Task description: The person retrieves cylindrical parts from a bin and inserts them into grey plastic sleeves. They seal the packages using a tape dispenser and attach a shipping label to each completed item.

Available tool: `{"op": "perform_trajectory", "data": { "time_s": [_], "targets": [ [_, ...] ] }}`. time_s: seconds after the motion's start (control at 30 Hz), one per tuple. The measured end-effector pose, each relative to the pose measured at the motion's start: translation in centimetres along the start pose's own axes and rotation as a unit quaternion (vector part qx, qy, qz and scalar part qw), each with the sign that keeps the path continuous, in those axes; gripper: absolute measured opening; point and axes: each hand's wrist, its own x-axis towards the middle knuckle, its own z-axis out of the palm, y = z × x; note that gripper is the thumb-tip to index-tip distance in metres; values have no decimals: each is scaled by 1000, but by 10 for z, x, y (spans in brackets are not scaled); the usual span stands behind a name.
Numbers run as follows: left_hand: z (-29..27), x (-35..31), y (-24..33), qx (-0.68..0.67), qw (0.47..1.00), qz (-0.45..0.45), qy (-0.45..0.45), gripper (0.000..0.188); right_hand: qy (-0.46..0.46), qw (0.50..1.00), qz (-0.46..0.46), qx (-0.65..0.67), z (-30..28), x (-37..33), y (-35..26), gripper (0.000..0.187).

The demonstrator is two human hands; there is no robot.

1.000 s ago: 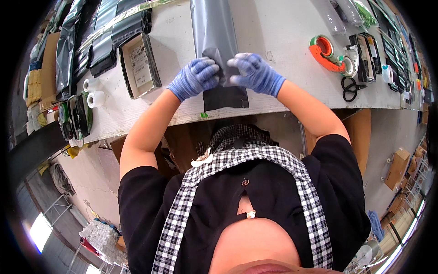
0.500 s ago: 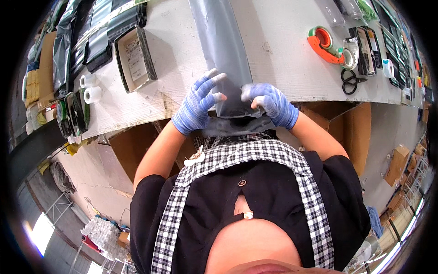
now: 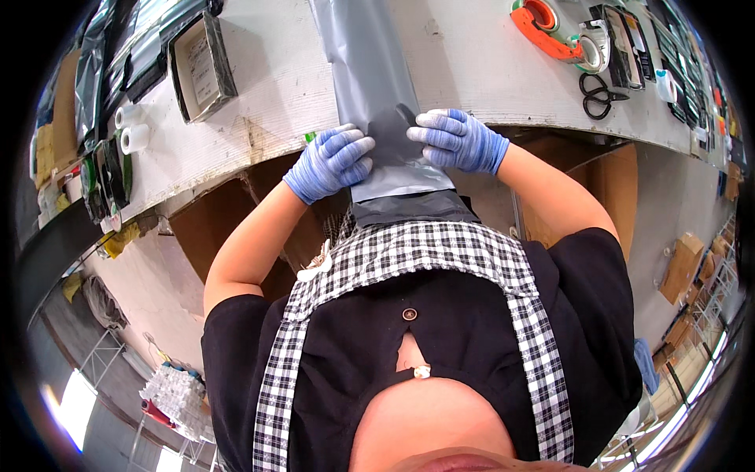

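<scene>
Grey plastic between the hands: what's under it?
The grey plastic lies over the white table, which shows on both sides; its near end extends past the table edge, toward the checked apron. The tabletop directly beneath it is covered, so anything there cannot be seen.

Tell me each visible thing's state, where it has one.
Grey plastic bag, laid lengthwise, overhanging the table
Left hand, gloved, fingers curled at the bag
Right hand, gloved, fingers curled at the bag
Shallow box, open
Scissors, lying flat, blades seemingly shut
Orange tape dispenser, set down, unheld
</scene>
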Motion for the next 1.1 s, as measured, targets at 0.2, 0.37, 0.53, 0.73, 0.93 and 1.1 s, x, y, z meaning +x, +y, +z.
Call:
{"op": "perform_trajectory", "data": {
  "time_s": [0.2,0.37,0.53,0.73,0.93,1.1],
  "targets": [
    [-10,22,11,-106,963,-246,18,27,-13,981,161,106,6,18,11,24],
    [21,-19,42,-350,778,-502,143,16,-23,857,430,285,-10,27,-34,26],
    [6,45,61,-394,636,-557,361,15,270,698,503,433,-3,58,-54,32],
    [17,54,16,-225,653,-618,376,21,244,758,576,188,-2,85,-3,18],
    [34,43,-1,-46,717,-642,268,27,186,775,599,83,20,86,16,20],
    [18,62,0,20,680,-733,-14,30,0,709,705,-1,23,92,20,32]
  ]
}}
